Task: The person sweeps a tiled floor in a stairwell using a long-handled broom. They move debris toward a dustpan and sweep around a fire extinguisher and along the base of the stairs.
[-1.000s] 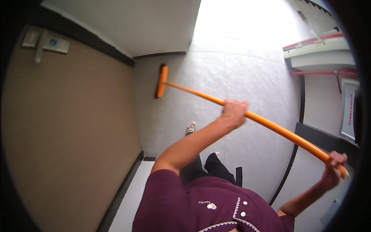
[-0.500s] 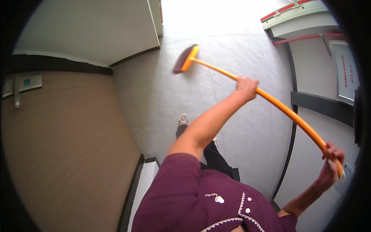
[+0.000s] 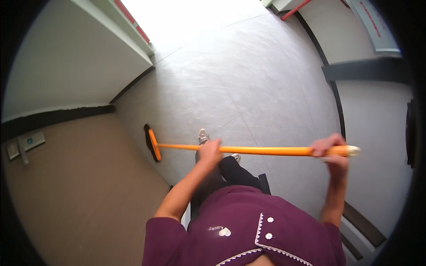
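Left hand's wrapped around an orange broom partway along the handle, mid-frame, and right hand's gripping near its pale end, right of centre. Bristle end's left of centre, near the brown door.

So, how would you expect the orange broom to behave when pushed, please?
The broom is probably fairly stiff, since its handle looks straight. Its dark bristles would likely flex against the floor; the smooth-looking handle might feel slippery.
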